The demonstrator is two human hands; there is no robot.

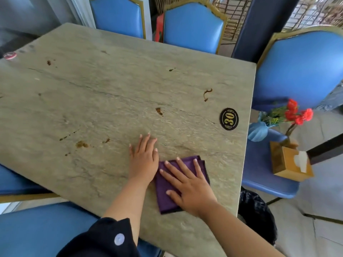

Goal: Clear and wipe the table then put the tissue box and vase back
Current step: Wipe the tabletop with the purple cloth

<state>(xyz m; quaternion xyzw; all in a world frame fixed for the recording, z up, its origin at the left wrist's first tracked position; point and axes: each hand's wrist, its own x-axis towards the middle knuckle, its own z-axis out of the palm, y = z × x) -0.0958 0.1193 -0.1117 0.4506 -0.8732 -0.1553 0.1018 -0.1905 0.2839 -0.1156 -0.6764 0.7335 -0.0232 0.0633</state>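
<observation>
A folded purple cloth (168,193) lies on the stone-look table (92,93) near its right front part. My right hand (187,184) lies flat on the cloth with fingers spread. My left hand (143,158) rests flat on the bare tabletop just left of the cloth, touching its edge. Brown stains (81,144) and smears (207,94) dot the surface. A blue vase (259,131) with red flowers (297,112) and a wooden tissue box (289,162) stand on the blue chair seat (259,175) to the right of the table.
A black oval plaque (229,118) marked 30 is on the table near its right edge. A bottle cap (10,55) lies at the far left corner. Blue chairs (193,26) ring the table. A black bag (256,212) sits on the floor by the right edge.
</observation>
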